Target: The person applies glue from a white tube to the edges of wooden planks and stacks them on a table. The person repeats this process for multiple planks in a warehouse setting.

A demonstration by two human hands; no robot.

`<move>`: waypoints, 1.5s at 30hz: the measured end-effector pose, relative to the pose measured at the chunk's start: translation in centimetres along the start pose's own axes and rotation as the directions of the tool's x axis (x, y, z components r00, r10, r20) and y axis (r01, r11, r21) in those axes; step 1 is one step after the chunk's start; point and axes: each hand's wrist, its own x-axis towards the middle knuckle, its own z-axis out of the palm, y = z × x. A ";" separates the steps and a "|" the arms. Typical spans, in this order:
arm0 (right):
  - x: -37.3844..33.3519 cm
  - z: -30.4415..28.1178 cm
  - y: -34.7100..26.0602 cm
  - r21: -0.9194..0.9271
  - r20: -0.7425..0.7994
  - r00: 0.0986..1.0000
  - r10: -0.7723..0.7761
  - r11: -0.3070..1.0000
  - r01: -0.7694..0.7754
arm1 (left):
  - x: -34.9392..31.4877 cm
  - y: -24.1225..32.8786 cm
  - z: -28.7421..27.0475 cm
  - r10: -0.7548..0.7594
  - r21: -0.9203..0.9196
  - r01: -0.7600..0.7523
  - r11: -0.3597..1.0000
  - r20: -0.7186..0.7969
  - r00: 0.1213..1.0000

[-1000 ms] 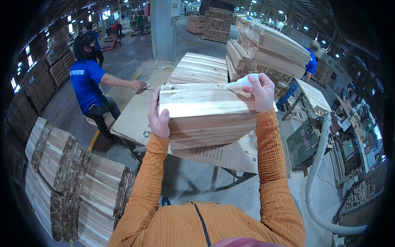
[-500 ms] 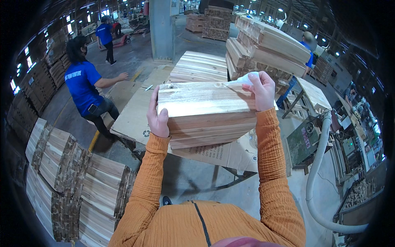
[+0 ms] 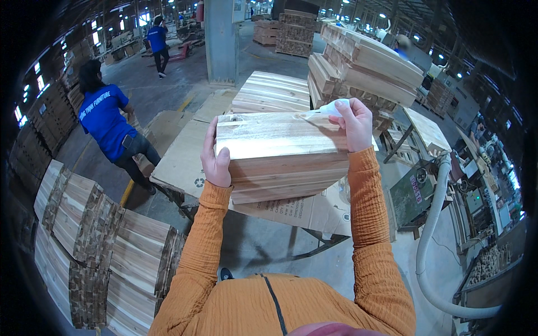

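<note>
A pale wooden board (image 3: 280, 137) lies on top of a stack of like boards (image 3: 288, 182) in front of me. My left hand (image 3: 216, 162) is closed round the board's left end, thumb on the near side and fingers along the end. Pinched in my right hand (image 3: 357, 126) is a small white squeeze bottle (image 3: 339, 105) with a thin pointed nozzle. Its tip points left, at the board's far edge, close to a dark mark in the wood. I cannot tell whether the tip touches the surface.
Cardboard (image 3: 174, 148) covers the table under the stack. Another board stack (image 3: 272, 92) stands just beyond, and a taller pile (image 3: 364, 61) rises behind right. More boards (image 3: 134, 263) are piled at lower left. A grey hose (image 3: 428, 241) hangs at right. A blue-shirted person (image 3: 109, 120) stands left.
My hands, the bottle and the board have barely moved. The near person at left has turned away and drawn in an outstretched arm. A farther person has walked off to the right.
</note>
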 end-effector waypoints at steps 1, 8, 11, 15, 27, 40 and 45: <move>0.0 0.0 0.0 -0.001 0.008 1.000 0.007 1.000 -0.007 | 0.0 0.0 0.0 0.005 -0.001 -0.005 1.000 0.000 1.000; -0.1 0.3 -0.2 -0.050 0.039 0.999 0.021 0.999 -0.019 | 0.0 -0.1 0.1 0.002 -0.014 -0.002 1.000 -0.013 1.000; 0.0 0.2 -0.1 -0.044 0.045 0.999 0.009 0.999 -0.007 | 0.0 -0.1 0.2 -0.015 -0.026 0.014 1.000 -0.013 1.000; -0.1 0.2 -0.1 -0.049 0.044 0.999 0.008 0.999 -0.006 | 0.0 0.0 0.1 -0.023 -0.049 0.022 0.999 -0.005 1.000; 0.4 -0.4 -0.6 0.198 -0.043 0.996 0.078 0.978 -0.068 | 0.5 -0.4 -0.1 0.012 -0.065 -0.012 0.998 0.008 1.000; -9.1 -14.0 2.3 0.630 -0.327 0.901 0.284 0.776 -0.016 | 4.1 -2.7 0.0 -0.126 -0.101 0.132 0.986 0.066 0.990; -18.2 -18.8 11.6 0.377 -0.565 0.739 0.366 0.912 -0.163 | 3.8 -3.6 0.0 -0.210 -0.176 0.212 0.961 0.030 0.977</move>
